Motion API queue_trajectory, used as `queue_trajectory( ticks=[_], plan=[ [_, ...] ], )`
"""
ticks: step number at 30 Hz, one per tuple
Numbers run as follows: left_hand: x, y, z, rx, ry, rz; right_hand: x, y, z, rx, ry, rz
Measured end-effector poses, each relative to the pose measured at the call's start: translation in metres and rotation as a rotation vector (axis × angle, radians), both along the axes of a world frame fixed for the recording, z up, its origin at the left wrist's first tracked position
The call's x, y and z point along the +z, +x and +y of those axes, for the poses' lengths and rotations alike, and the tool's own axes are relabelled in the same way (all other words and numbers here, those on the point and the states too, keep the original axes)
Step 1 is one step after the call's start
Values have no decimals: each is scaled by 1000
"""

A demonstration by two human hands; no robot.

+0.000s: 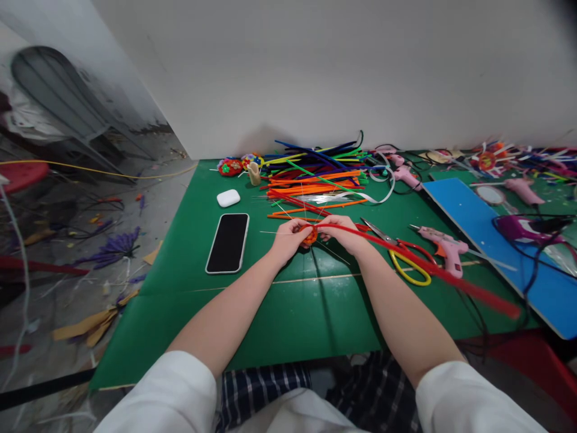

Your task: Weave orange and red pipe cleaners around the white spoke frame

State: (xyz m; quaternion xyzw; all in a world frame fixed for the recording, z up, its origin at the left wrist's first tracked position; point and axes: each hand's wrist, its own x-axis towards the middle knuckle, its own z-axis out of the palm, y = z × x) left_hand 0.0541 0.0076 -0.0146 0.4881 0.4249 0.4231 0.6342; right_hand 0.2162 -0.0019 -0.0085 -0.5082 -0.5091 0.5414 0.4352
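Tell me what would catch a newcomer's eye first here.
Probably the long red fuzzy strip, sweeping from the right hand towards the lower right. Next, perhaps, the multicoloured heap of strips at the back of the green table. Then the small orange piece with thin wires around it, between the left and right hands.

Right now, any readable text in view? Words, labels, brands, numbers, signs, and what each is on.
None that I can read.
Phone: screen dark, no text showing.
White case: no mark legible.
Scissors, pink glue gun beside them, purple glue gun: any markings too small or blurred to read.
Blue board: no lettering visible.
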Motion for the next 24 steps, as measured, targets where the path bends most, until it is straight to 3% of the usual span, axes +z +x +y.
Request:
queue_trajectory(
  ticks=[24],
  plan=[
    [-2, 1, -3, -85, 60, 76, 2, 4, -1, 88, 8, -19]
  ],
)
